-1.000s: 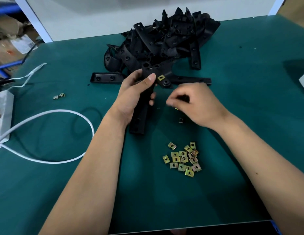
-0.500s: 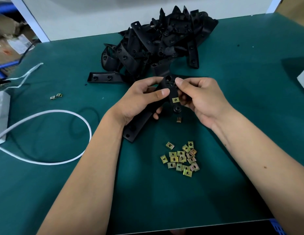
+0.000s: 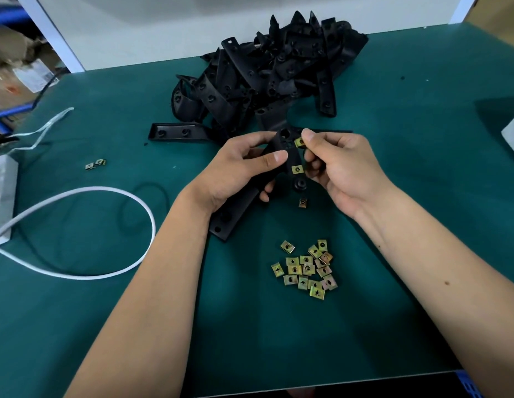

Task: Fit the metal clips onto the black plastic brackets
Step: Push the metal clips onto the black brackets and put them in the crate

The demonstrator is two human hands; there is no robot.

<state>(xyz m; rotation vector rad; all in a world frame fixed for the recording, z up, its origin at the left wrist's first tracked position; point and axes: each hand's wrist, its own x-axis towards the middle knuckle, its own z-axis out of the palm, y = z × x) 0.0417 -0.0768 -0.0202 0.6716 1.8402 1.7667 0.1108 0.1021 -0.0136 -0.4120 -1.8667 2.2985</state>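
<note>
Pinched in my right hand, a clip meets the bracket, held by my left hand at 12 o'clock from the clip pile. One clip looks seated. Next, I judge: push this one home squarely.

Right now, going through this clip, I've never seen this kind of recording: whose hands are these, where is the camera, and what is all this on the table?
There is no machine: a head-worn camera looks down at a person's bare hands. The left hand grips a black bracket that already carries one clip. The right hand pinches a second clip at the bracket's upper end. On the green table lie loose clips, a heap of brackets, a white cable and two stray clips.
</note>
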